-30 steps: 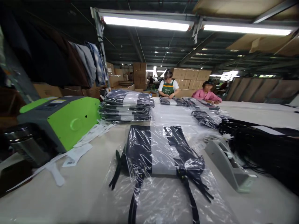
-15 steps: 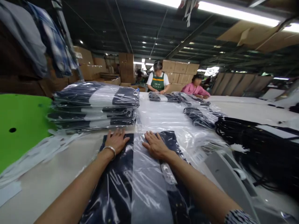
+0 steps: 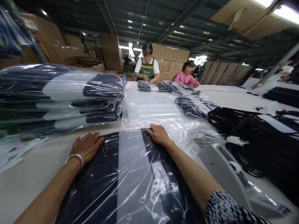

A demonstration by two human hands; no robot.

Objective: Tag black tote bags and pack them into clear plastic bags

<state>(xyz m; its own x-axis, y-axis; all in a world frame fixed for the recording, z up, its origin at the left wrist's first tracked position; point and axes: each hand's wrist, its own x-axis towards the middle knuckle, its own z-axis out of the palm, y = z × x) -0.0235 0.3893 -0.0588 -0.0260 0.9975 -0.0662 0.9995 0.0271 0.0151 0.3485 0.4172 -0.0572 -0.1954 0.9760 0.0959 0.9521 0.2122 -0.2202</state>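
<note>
A dark navy folded garment (image 3: pixel 100 174) lies before me in a clear plastic bag, with a pale grey band (image 3: pixel 130 168) running down its middle. Two small metal-looking fittings show near its far edge. At the far left corner rests my left hand (image 3: pixel 86 147), fingers stretched out along the bag's edge, a silver bangle on the wrist. My right hand (image 3: pixel 159 134) lies flat over the far right corner, fingers extended. Neither hand grips anything visible. Below my right hand, a whitish label or card (image 3: pixel 160 171) shows through the plastic.
Left stands a stack of bagged dark garments (image 3: pixel 63 93). Flat clear bags (image 3: pixel 149 107) lie ahead, with more bagged garments (image 3: pixel 191 105) beyond. On the right are a grey device (image 3: pixel 219 174) and black straps (image 3: pixel 261 140). Two people (image 3: pixel 147 67) work across the table.
My left hand has slid left to the garment's outer corner, and my right hand has moved to the far right corner. The view has turned right and come closer to the stack.
</note>
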